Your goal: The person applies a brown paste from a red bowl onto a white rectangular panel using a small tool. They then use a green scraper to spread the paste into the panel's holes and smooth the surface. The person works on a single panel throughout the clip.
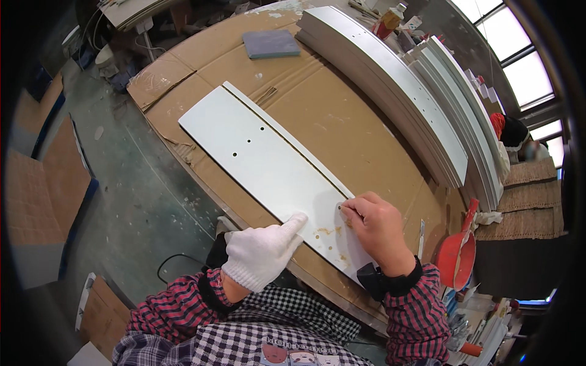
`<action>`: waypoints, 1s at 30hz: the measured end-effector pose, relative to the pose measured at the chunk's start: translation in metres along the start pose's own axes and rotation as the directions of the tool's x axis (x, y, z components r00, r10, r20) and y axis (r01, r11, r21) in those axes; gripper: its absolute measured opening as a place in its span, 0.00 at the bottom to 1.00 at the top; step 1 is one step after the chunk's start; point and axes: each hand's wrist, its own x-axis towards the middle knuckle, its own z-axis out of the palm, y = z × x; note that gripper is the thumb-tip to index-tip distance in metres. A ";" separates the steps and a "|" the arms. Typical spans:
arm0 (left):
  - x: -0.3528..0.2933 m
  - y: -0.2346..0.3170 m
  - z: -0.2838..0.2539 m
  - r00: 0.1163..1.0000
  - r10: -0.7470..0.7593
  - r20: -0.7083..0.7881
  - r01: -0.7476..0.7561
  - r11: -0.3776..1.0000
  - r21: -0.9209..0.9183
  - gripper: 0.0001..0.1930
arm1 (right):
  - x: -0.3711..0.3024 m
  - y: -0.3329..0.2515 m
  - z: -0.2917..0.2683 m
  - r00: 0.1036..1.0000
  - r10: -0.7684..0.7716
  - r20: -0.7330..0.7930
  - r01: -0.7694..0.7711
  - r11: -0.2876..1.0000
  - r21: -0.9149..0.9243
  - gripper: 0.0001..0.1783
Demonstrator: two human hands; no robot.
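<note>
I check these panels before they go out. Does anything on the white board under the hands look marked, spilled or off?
Yes. The white board carries a brownish smear and specks near its close end, between the gloved left hand and the bare right hand, whose fingertips pinch at a small hole. The rest looks clean.

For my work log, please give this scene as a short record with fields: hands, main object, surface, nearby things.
left hand: left hand, in white glove, index finger pressing on white panel
right hand: right hand, bare, fingertips pinched at a small hole in the panel; what they hold is too small to tell
panel: long, flat, with several holes, brown specks near the hands
surface: cardboard-covered table
nearby: stacked white panels, grey pad, red scoop
</note>
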 end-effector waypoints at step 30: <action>0.002 0.002 0.000 1.000 -0.011 -0.007 0.012 1.000 0.003 0.18 | -0.025 -0.009 0.004 0.996 -0.090 -0.025 0.082 0.971 -0.225 0.19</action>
